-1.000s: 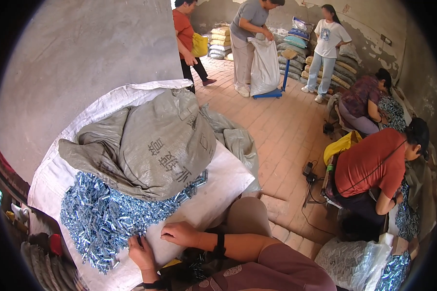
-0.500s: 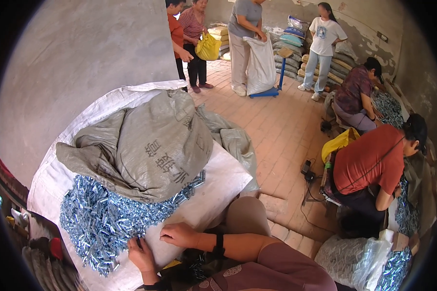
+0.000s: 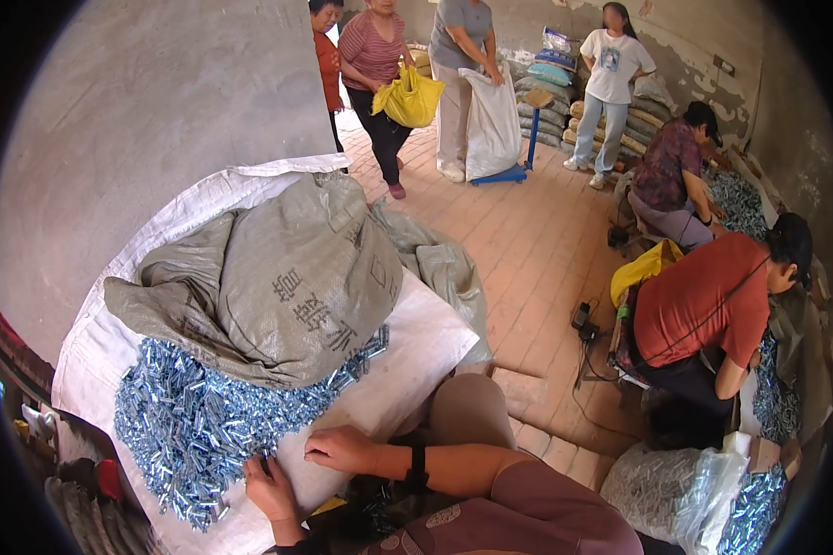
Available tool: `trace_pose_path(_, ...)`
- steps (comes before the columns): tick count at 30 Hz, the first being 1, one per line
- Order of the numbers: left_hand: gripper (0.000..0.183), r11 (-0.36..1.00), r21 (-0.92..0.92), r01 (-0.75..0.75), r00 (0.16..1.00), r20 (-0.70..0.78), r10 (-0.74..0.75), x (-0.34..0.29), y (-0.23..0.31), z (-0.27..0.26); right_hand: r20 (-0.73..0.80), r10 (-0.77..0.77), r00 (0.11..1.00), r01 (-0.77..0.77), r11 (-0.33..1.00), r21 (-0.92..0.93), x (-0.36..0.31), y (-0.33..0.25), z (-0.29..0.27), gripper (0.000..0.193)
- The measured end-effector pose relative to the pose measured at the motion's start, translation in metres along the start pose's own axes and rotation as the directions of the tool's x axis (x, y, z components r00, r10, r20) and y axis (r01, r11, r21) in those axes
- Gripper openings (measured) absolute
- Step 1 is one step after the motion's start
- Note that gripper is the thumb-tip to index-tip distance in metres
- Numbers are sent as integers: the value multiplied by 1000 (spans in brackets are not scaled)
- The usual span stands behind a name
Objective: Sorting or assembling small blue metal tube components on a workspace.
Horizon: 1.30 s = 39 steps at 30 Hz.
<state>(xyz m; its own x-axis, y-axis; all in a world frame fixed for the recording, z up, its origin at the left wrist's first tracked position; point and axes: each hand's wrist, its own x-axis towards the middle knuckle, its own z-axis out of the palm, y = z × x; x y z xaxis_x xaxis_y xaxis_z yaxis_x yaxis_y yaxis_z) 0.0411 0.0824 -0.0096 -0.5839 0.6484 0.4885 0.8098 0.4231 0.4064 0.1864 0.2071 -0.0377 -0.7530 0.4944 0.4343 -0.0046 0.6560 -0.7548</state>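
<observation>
A wide heap of small, shiny bluish metal tubes or pins [image 3: 185, 416] lies on a white woven sheet [image 3: 416, 328]. At the heap's near right edge is my left hand [image 3: 270, 488], its fingers bent together around a small metal piece that is mostly hidden. My right hand [image 3: 342, 450] rests a little to the right, over the white sheet. Its fingers are curled closed with the tips pressed together; what they hold, if anything, is too small to see. Behind the heap a bulging grey-green woven sack [image 3: 296, 277] slumps onto the metal pieces.
To my right a person in a red shirt [image 3: 699, 301] bends over another metal heap [image 3: 776, 398]. A clear plastic bag [image 3: 662, 495] lies nearby. Farther back, a person holds a white sack [image 3: 495, 125] on a blue scale [image 3: 502, 176]; another carries a yellow bag [image 3: 409, 97].
The person with the yellow bag has stepped nearer and to the right. Beside them, the person in orange-red has shifted left. My hands have hardly moved at the heap.
</observation>
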Motion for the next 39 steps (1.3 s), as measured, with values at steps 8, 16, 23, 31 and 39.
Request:
trace_pose_path(8, 11, 999, -29, -13, 1000, -3, 13, -1, -1, -1, -2, -1, 1000, 1, 1000, 8, -1, -1, 1, 17)
trace_pose_path(16, 11, 999, -37, -17, 1000, 2, 17, -1, -3, 0, -2, 12, 1000, -12, 1000, 8, 1, -3, 0, 17)
trace_pose_path(23, 11, 999, -38, -7, 1000, 21, 8, -1, 0, -2, -10, 22, 1000, -22, 998, 61, -2, -3, 2, 17)
trace_pose_path(31, 17, 999, -9, -53, 996, 70, 53, 2, -2, -3, -20, -31, 999, 30, 999, -10, 3, 2, 6, 19)
trace_pose_path(39, 21, 1000, 7, 14, 994, 111, -14, 3, -7, -2, -37, 19, 999, -20, 1000, -24, 3, -1, 9, 17)
